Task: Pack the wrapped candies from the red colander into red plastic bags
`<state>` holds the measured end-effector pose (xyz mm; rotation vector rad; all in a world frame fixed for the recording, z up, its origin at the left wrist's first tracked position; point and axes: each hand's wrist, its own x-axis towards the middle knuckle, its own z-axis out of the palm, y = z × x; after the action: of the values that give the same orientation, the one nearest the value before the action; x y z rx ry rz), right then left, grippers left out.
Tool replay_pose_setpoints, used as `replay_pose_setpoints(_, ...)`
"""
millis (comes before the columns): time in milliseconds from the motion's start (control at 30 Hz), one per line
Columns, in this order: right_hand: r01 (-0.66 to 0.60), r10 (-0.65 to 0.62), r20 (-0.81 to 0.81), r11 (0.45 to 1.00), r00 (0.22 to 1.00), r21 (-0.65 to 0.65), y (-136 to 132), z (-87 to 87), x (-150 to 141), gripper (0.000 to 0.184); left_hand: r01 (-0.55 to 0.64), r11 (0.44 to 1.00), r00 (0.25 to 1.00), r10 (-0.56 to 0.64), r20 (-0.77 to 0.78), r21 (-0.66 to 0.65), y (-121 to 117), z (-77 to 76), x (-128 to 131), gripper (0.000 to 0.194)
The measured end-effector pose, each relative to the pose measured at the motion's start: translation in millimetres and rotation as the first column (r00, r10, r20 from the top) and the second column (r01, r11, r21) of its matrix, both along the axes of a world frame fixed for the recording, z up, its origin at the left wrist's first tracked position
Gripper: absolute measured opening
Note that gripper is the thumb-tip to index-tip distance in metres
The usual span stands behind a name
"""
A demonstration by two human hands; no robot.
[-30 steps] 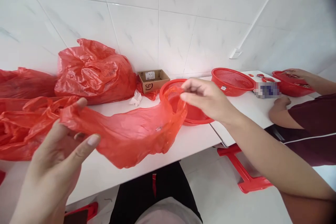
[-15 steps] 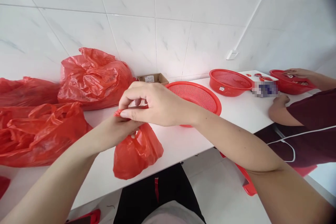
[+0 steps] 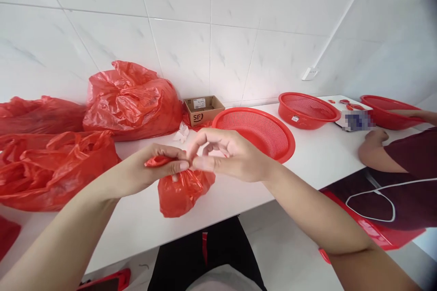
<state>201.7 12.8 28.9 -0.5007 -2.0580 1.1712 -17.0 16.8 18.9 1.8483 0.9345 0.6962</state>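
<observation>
A small filled red plastic bag (image 3: pixel 175 195) hangs just above or rests on the white table; I cannot tell which. My left hand (image 3: pixel 157 166) is closed around its gathered neck, and a bit of red plastic sticks out between thumb and fingers. Fingertips of my right hand (image 3: pixel 227 157) are pinched against the left fingertips at the bag's neck. Whatever part of the bag the right fingers grip is mostly hidden.
Big red plastic bags (image 3: pixel 133 100) crowd the left side. A cardboard box (image 3: pixel 204 110) stands by the wall beside crumpled white paper (image 3: pixel 182 132). Red baskets (image 3: pixel 290 145) run along the table rightwards. At right, a co-worker's arm (image 3: pixel 375 148) rests near a scale-like white board (image 3: pixel 355 108).
My right hand has moved right and down, from over the left wrist to the left fingertips. The small bag's neck is now bunched in my left hand. The view has shifted slightly left.
</observation>
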Motion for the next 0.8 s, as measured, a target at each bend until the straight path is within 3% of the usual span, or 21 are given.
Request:
replay_pose_setpoints(100, 0.150, -0.150, 0.034, 0.989, 0.988, 0.004, 15, -25.2, -11, 0.022, 0.108, 0.993, 0.980, -0.097, -0.172, 0.051, 1, -3.8, 0, 0.017)
replay_pose_setpoints(133, 0.178, -0.177, 0.062, 0.984, 0.982, -0.005, 21, -34.5, -15, 0.026, 0.083, 0.991, 0.975, -0.060, -0.213, 0.105, 2, -7.1, 1, 0.018)
replay_pose_setpoints(200, 0.195, -0.192, 0.078, 0.980, 0.978, -0.032, 29, -49.9, -21, 0.030, -0.042, 0.953, 0.950, 0.131, -0.284, 0.301, 2, -15.9, 2, 0.014)
replay_pose_setpoints(300, 0.139, -0.139, 0.008, 0.988, 0.990, -0.068, 33, -59.8, -26, 0.032, -0.190, 0.752, 0.879, 0.417, -0.231, 0.632, 2, -29.3, 5, 0.014)
replay_pose_setpoints(400, 0.032, -0.030, 0.021, 0.992, 0.999, -0.125, 30, -57.6, -23, 0.024, -0.163, 0.623, 0.892, 0.425, -0.155, 0.765, -1, -38.1, 3, 0.022)
replay_pose_setpoints(500, 0.053, -0.040, 0.125, 0.993, 0.991, -0.105, 28, -51.2, -13, 0.026, -0.064, 0.592, 0.906, 0.372, -0.202, 0.803, -2, -43.3, -4, 0.029)
replay_pose_setpoints(600, 0.188, -0.192, 0.224, 0.981, 0.955, 0.041, 36, -46.9, 3, 0.031, 0.028, 0.568, 0.892, 0.356, -0.277, 0.823, -7, -48.2, -14, 0.031)
replay_pose_setpoints(700, 0.334, -0.357, 0.286, 0.934, 0.889, 0.128, 60, -50.2, 20, 0.029, 0.084, 0.540, 0.857, 0.390, -0.338, 0.837, -16, -53.9, -24, 0.018)
replay_pose_setpoints(800, 0.484, -0.522, 0.348, 0.853, 0.779, 0.197, 89, -60.3, 27, 0.028, 0.147, 0.618, 0.862, 0.303, -0.407, 0.772, -29, -58.5, -30, 0.013)
